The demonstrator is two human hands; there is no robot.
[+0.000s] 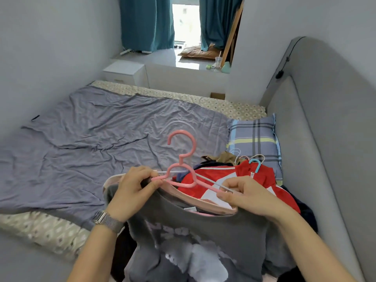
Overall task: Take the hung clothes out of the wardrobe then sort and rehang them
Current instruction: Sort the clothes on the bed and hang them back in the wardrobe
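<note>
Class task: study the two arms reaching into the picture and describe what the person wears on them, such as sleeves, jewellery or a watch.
Both forearms are bare: no sleeves reach into view on either arm. The left hand has a wristwatch behind it, on a silver-grey woven metal mesh band with a pale buckle piece. The right hand and its wrist carry nothing: no rings, bracelets or gloves show on either hand.

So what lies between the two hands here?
In the head view, the pink hanger spans from left hand to right hand, above the grey shirt's neckline.
</note>
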